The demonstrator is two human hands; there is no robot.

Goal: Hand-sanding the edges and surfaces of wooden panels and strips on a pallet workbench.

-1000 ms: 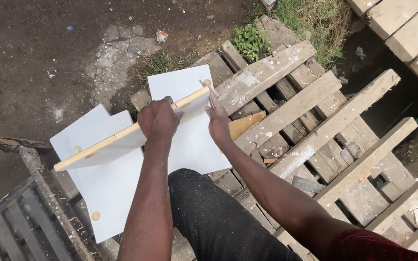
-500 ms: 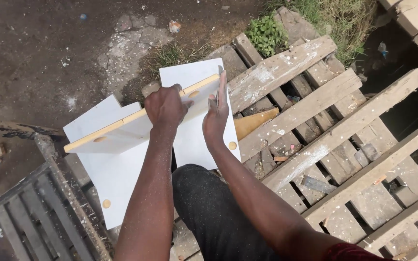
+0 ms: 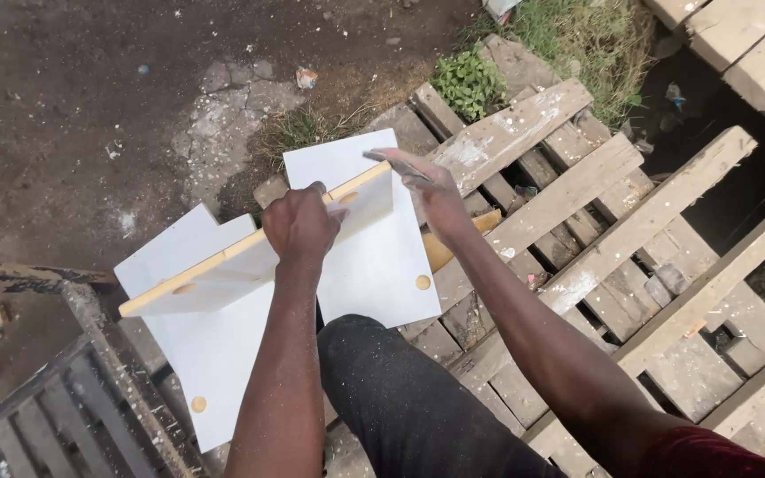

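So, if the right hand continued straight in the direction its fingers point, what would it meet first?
The right hand points left along the raised white board, so it would probably slide along its wooden top edge toward the left hand; depth is unclear.

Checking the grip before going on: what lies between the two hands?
In the head view, only the raised white panel's wooden top edge spans from left hand to right hand.
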